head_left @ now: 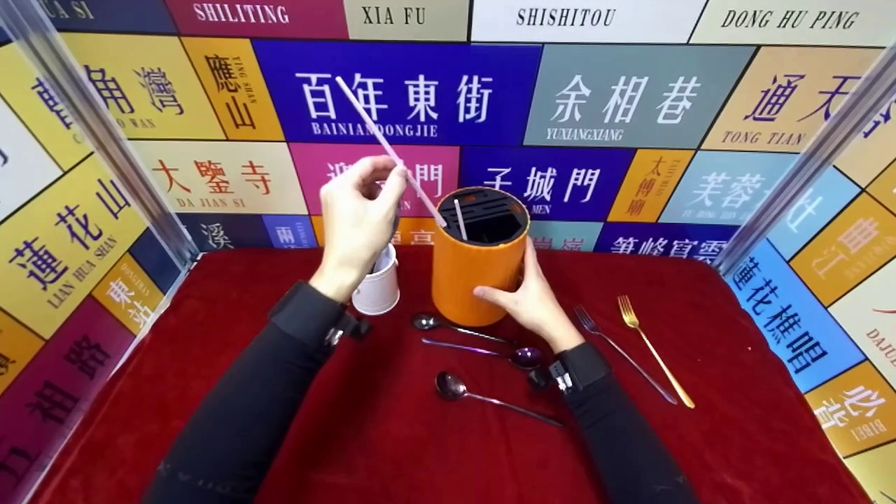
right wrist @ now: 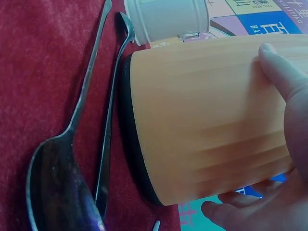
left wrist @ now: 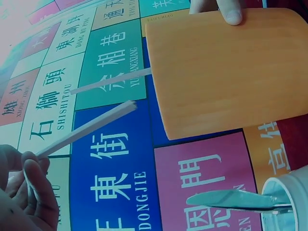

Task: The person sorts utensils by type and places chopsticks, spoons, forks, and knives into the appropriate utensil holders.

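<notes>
My left hand [head_left: 360, 210] pinches a long pale pink straw-like stick [head_left: 367, 119] between thumb and fingers, slanted down to the right. In the left wrist view, its free end [left wrist: 126, 108] stays apart from an orange cylindrical holder [left wrist: 226, 72]. My right hand [head_left: 528, 297] grips that orange holder [head_left: 476, 280] from the right, thumb across the front. The holder has a black slotted top [head_left: 486, 210], out of which another pale stick [head_left: 460, 218] stands. Beside it, below my left hand, is a small white bucket [head_left: 378, 290] with a knife [left wrist: 231, 198] in it.
In front of the holder, three spoons lie on the red cloth [head_left: 392, 448]: one dark spoon [head_left: 425, 321], one purple spoon [head_left: 525, 358], and one nearer spoon [head_left: 450, 385]. To the right lie a dark fork [head_left: 616, 346] and a gold fork [head_left: 651, 343]. A sign-covered wall [head_left: 399, 91] stands behind.
</notes>
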